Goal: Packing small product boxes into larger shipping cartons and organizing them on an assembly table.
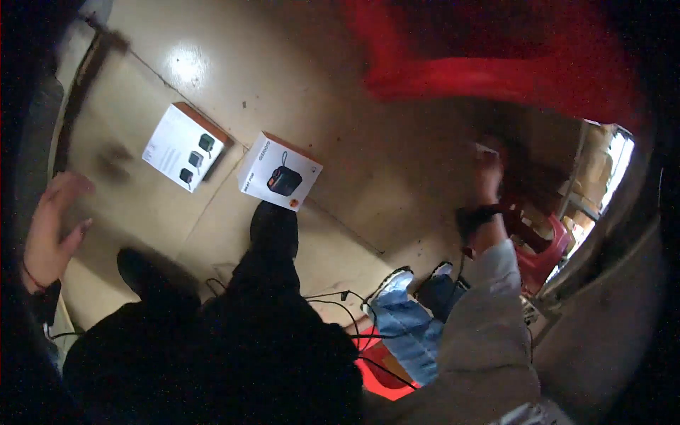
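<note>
- Head view, looking down at a tan floor (397, 163): the left hand (51, 230) hangs at the picture's left edge, fingers (74, 185) released and spread, holding nothing.
- Right hand (487, 170), blurred, reaches up toward a red object (496, 71); whether its fingers grip anything I cannot tell.
- Two white boxes lie on the floor: one (183, 146) nearer the left hand, the other (279, 180) just beyond a black shoe (274, 227).

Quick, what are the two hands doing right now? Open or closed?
Left hand: open, fingers spread, holding nothing, above the floor.
Right hand: raised and blurred; cannot tell if it is open, closed or holding anything.
</note>
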{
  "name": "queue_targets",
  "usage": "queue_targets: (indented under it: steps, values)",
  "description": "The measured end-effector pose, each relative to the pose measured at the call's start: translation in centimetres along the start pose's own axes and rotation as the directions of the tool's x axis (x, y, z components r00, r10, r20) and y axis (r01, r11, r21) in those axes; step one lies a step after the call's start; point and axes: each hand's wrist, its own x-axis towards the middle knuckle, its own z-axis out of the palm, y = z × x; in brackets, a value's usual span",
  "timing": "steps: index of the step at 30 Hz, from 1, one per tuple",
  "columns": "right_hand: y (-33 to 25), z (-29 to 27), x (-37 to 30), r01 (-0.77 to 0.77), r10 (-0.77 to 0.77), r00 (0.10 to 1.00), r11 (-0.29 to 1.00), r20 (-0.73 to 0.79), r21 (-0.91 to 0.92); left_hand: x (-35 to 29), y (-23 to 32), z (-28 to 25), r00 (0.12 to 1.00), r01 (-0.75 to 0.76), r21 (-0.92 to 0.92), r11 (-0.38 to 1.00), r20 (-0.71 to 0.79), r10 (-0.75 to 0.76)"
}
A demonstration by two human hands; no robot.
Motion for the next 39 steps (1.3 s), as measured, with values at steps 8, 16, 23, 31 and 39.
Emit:
queue_targets:
  steps: [8, 16, 23, 31, 39]
  values:
    - [1.2, 2.7, 3.8, -0.074, 0.145, 0.946, 0.967, 0.290, -0.244, 6.2, 0.3, 1.8, 0.996, 0.067, -0.042, 0.997, 0.065, -0.065]
    - [-11.9, 4.0, 1.8, -0.419, 0.279, 0.822, 0.886, 0.497, 0.196, 13.0, 8.2, 8.7, 0.925, 0.345, -0.210, 0.915, -0.087, -0.369]
    - [-28.0, 1.8, -5.0, -0.659, 0.346, 0.686, 0.669, 0.641, 0.344, 15.0, 12.7, 12.4, 0.781, 0.601, 0.010, 0.799, -0.221, -0.585]
    - [-44.8, 13.9, -12.5, -0.721, 0.047, 0.686, 0.180, 0.726, 0.669, 15.2, 11.6, 14.0, 0.866, 0.216, -0.703, 0.678, -0.184, -0.466]
    - [-46.0, 14.8, -15.5, -0.721, 0.139, 0.646, -0.211, 0.750, 0.660, 14.9, 10.2, 16.5, 0.971, 0.214, -0.951, 0.223, 0.181, -0.158]
